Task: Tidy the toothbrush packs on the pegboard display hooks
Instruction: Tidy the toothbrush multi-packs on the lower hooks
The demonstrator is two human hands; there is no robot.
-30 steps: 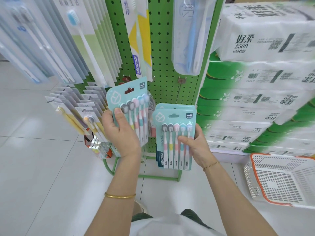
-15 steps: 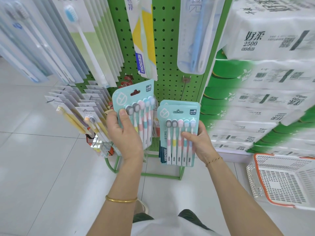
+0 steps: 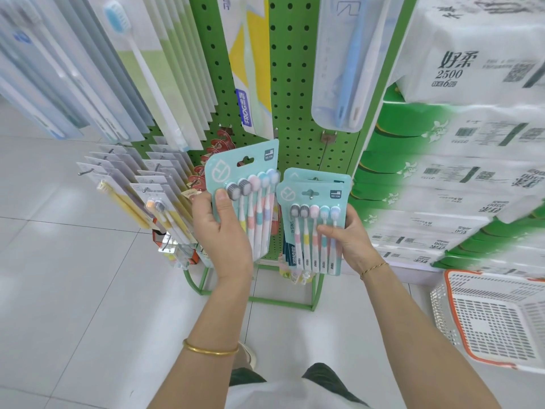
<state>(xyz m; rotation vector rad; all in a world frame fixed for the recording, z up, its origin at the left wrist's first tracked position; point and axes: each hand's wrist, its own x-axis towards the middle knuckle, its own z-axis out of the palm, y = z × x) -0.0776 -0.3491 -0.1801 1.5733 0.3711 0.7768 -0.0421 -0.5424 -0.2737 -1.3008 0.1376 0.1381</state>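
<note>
My left hand (image 3: pixel 222 231) grips a teal five-brush toothbrush pack (image 3: pixel 250 178), tilted and held off the hooks in front of the green pegboard (image 3: pixel 290 84). My right hand (image 3: pixel 348 237) holds the right edge of a stack of matching teal packs (image 3: pixel 312 219) that hang on a metal hook (image 3: pixel 311 196) lower on the board. The front pack's hang hole sits on the hook tip. Both packs show brushes with grey, pink and blue heads.
Rows of narrow single-brush packs (image 3: pixel 132 184) hang on hooks at the left. Long toothbrush packs (image 3: pixel 342 60) hang above. Stacked tissue bales (image 3: pixel 460 137) fill the right. A white and orange basket (image 3: pixel 489 317) lies on the tiled floor at lower right.
The view has moved closer to the board. Both hands keep their packs; the right-hand stack now sits straighter on its hook.
</note>
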